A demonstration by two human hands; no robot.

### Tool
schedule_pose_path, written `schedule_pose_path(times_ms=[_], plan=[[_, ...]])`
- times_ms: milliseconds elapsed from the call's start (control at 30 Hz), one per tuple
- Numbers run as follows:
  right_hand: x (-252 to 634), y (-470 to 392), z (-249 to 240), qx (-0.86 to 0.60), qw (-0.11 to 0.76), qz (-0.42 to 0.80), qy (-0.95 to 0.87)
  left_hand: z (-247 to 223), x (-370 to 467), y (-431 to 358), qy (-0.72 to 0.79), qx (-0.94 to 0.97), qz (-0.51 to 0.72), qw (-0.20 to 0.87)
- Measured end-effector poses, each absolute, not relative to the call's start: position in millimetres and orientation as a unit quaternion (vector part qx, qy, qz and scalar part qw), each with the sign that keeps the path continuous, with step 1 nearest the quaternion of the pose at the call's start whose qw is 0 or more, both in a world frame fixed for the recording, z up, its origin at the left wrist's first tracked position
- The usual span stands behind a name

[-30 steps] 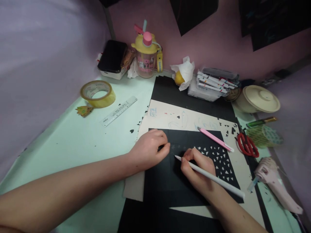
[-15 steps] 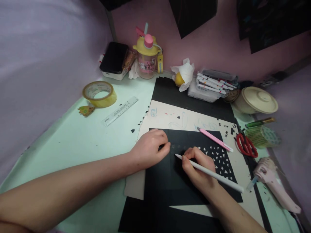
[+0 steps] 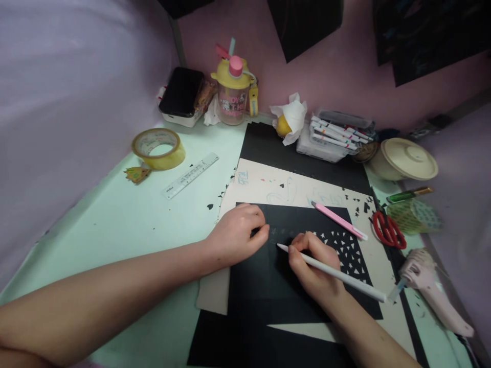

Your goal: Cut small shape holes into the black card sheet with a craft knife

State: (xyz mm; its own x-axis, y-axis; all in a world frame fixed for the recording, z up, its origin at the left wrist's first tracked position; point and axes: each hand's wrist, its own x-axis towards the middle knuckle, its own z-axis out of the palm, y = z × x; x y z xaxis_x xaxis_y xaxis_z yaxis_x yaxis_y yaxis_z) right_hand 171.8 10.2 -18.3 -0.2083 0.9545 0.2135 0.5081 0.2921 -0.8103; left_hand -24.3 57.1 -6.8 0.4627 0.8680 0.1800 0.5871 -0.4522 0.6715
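Note:
My right hand (image 3: pixel 318 266) grips a slim white pencil (image 3: pixel 345 278), its point touching the black paper sheet (image 3: pixel 261 291). Faint outlines of small shapes show on the sheet near that point. Toward the sheet's right side, many small star and triangle holes (image 3: pixel 347 250) are cut through it. On the sheet's upper left part rests my left hand (image 3: pixel 240 230), its fingers curled in loosely, with nothing seen in them. A pink craft knife (image 3: pixel 339 220) lies across the sheet's upper right edge.
Red scissors (image 3: pixel 388 230) and a pale pink glue gun (image 3: pixel 433 291) lie at the right. A clear ruler (image 3: pixel 192 175) and a tape roll (image 3: pixel 159 148) are at the left. Behind stand a yellow-lidded bottle (image 3: pixel 232 94), a box of markers (image 3: pixel 330 140) and a lidded bowl (image 3: pixel 408 158).
The pencil's tip has shifted very slightly to the right with my right hand. My left hand keeps its place on the sheet.

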Motion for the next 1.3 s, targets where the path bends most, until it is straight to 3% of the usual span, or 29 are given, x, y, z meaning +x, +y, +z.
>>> schedule_pose_path(times_ms=[533,733,1000,1300], plan=[[171,10,-18,-0.516,0.36,0.308,-0.714,-8,-25,57,0.448,0.811,0.261,0.27],[174,14,-14,-0.553,0.448,0.333,-0.618,-6,-25,56,0.443,0.814,0.267,0.266],[176,26,-5,-0.591,0.478,0.316,-0.568,-4,-25,55,0.433,0.828,0.261,0.243],[185,14,-1,-0.614,0.443,0.324,-0.567,-6,-27,53,0.399,0.855,0.279,0.182]])
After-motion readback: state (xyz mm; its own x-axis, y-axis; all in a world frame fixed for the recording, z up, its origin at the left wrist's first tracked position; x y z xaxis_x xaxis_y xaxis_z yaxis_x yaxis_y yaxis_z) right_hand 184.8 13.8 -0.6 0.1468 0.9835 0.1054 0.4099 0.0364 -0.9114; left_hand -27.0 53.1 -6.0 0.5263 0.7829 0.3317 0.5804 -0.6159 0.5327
